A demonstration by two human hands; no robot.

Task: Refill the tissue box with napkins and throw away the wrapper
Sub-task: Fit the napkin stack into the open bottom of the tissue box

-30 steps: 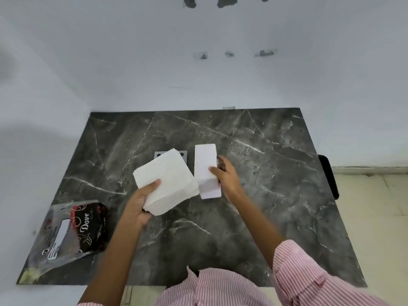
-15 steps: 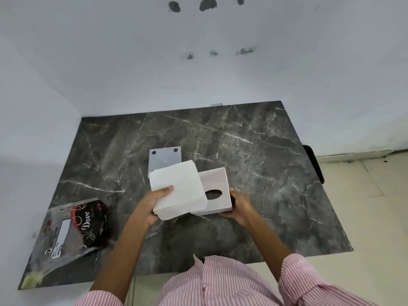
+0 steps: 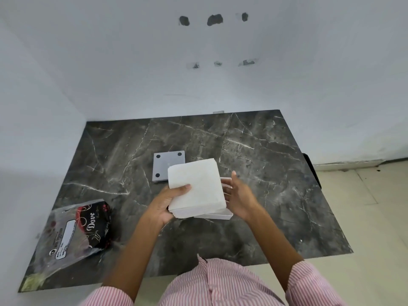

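A thick stack of white napkins [image 3: 196, 186] is gripped in my left hand [image 3: 166, 203], thumb on top, fingers underneath. The stack lies over the white tissue box [image 3: 218, 215], which rests on the table and is mostly hidden; only its near edge and right rim show. My right hand [image 3: 239, 196] is at the box's right side with fingers spread, touching the rim and the napkins' edge. The empty clear wrapper [image 3: 72, 233] with a black and red "Dove" label lies at the table's left front.
The grey base plate of the box [image 3: 164, 165], with black round feet up, lies just behind the napkins. The dark marble table [image 3: 265, 162] stands in a corner of white walls. Tiled floor lies to the right.
The box was turned over and set flat. My left hand brought the napkin stack right, over the box. My right hand let go of the box's bottom and rose to its right side.
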